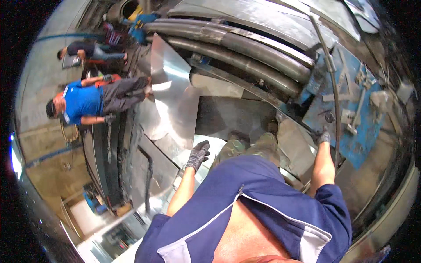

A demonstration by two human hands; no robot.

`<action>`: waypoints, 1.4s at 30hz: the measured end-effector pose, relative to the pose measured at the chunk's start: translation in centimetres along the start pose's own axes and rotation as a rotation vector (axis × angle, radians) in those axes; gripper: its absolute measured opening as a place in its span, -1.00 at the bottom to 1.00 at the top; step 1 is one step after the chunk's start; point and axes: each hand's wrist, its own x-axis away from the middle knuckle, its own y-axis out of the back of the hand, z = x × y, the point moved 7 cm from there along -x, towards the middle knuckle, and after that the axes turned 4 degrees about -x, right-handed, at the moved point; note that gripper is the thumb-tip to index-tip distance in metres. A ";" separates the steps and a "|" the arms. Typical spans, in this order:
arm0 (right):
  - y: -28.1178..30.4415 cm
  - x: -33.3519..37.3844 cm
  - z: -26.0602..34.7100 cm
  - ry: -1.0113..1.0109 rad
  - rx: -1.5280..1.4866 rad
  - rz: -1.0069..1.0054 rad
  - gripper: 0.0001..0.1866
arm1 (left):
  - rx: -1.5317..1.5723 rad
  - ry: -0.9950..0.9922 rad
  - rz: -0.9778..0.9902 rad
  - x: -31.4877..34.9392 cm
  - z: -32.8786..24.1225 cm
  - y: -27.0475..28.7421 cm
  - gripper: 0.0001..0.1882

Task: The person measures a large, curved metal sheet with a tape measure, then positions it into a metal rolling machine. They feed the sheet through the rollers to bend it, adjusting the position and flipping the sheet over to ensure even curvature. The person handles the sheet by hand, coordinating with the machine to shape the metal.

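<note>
Metal workshop, big steel rollers [263, 55] along the back, blue worktop [362, 147] with tools at right. Large shiny sheet [169, 103] in front of the rollers' left end. Left hand [198, 154], gloved, near its lower corner, fingers loosely apart. Right hand [324, 135] beside a dark pole [337, 98]; can't tell its grip. Co-worker's blue shirt [85, 103]: pale patch, unreadable from here.
</note>
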 end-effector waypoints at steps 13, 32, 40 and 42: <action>-12.9 9.5 -11.9 0.091 0.964 0.382 -0.57 | 0.240 0.123 -0.123 -2.3 11.5 0.4 -0.59; -31.8 24.0 -22.3 0.613 1.340 0.749 -0.80 | 0.739 0.182 -0.312 -16.6 17.9 23.1 -0.57; -33.3 22.6 -25.8 0.329 1.386 0.485 -0.75 | 0.817 0.252 -0.320 -19.7 18.6 23.3 -0.62; -34.9 21.6 -25.8 0.270 1.364 0.563 -0.73 | 0.803 0.298 -0.257 -19.8 18.9 21.2 -0.59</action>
